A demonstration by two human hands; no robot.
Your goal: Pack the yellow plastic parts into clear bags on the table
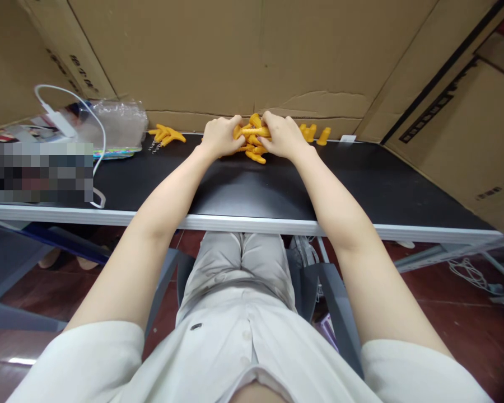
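At the back of the black table, my left hand (pixel 222 136) and my right hand (pixel 283 135) face each other with fingers curled. Between them they grip an orange-yellow plastic piece (pixel 255 131), ribbed along its length; its exact kind I cannot make out. Below it, a heap of similar orange-yellow pieces (pixel 257 157) lies on the table, partly hidden by my fingers. Left of my left hand is a smaller pile of long orange-yellow pieces (pixel 168 135). Several short, tapered orange-yellow pieces (pixel 324 136) stand upright just beyond my right hand.
Cardboard walls (pixel 218 56) rise behind and beside the black table (pixel 252 193). Clear plastic bags (pixel 121 123) and a white cable (pixel 103 120) lie at the left, near a blurred-out patch. A small white card (pixel 348 138) is at the back right.
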